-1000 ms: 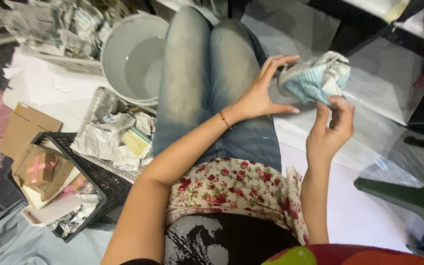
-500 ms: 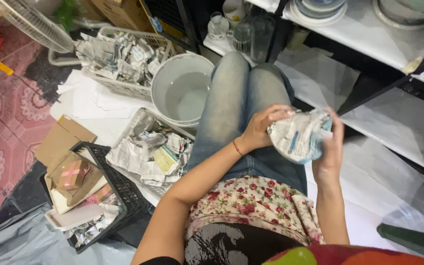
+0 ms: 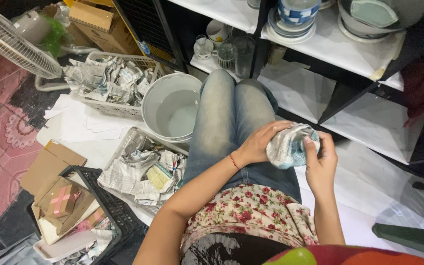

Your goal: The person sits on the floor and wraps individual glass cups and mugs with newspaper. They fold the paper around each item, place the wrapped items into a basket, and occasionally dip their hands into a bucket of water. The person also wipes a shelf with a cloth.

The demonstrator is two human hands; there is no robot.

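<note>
Newspaper covers a rounded bundle (image 3: 290,146) held just above the person's right thigh, on the side of the jeans (image 3: 231,127) nearest the shelving. The left hand (image 3: 260,143) cups the bundle from the side, fingers curled over its top, which looks like a steadying grip so the wrapping does not spring open. The right hand (image 3: 321,162) closes on it from the opposite side, thumb and fingertips pinching a fold of paper against the object inside; what that object is cannot be told, though a little pale blue shows at the lower edge. Both hands are therefore grasping the same bundle, neither one loose.

Left of the jeans sits a grey bucket (image 3: 172,108), touching the knee area and holding what seems to be cloudy water. Just below the bucket lies a wire tray (image 3: 143,172) of crumpled newspaper sheets, kept within easy arm's reach of the seated person. Beyond the bucket, a white basket (image 3: 111,81) holds more wadded paper. A black crate (image 3: 99,206) with a small cardboard box (image 3: 61,200) stands further left of the tray.

Past the knees, a white shelf (image 3: 339,49) carries stacked bowls (image 3: 295,14) and glasses (image 3: 236,54), close enough to reach from the seat.
</note>
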